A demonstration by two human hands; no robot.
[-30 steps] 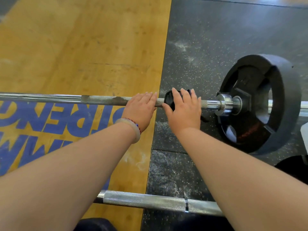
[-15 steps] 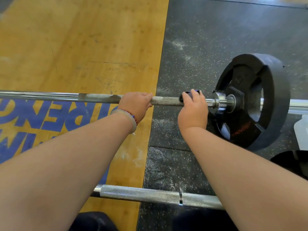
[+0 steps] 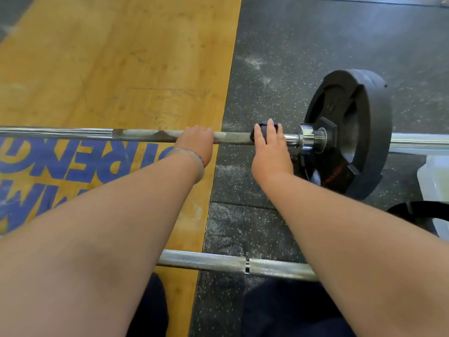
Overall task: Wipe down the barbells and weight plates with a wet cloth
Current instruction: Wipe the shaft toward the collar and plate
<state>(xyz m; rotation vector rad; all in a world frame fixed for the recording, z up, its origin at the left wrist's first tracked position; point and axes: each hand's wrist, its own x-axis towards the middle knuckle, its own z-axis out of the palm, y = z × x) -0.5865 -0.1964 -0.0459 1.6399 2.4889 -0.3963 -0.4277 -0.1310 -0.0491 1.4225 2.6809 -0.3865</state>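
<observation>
L hand (image 3: pixel 194 142) was curled over the barbell (image 3: pixel 145 135), gripping its knurled steel shaft right at the edge of the wood platform (image 3: pixel 121 69); shaft there was patchy w/ white chalk. Clear bracelet (image 3: pixel 194 161) on that wrist. R hand (image 3: pixel 271 154) gripped a dark cloth (image 3: pixel 263 128) w/ a bit of blue, wrapped round the same shaft, fingers curled over the top, near the shiny chrome collar (image 3: pixel 306 137). Just past the collar stood a round black weight plate (image 3: pixel 352 132), matte, w/ cut-out grip holes, on speckled black rubber floor (image 3: pixel 315 45). 2nd bar (image 3: pixel 218 261), knurled w/ one smooth ring, lay nearer the person, approx parallel. Blue letters (image 3: pixel 73 164) painted on the wood. White container (image 3: pixel 435 176) at R edge, cut off.
</observation>
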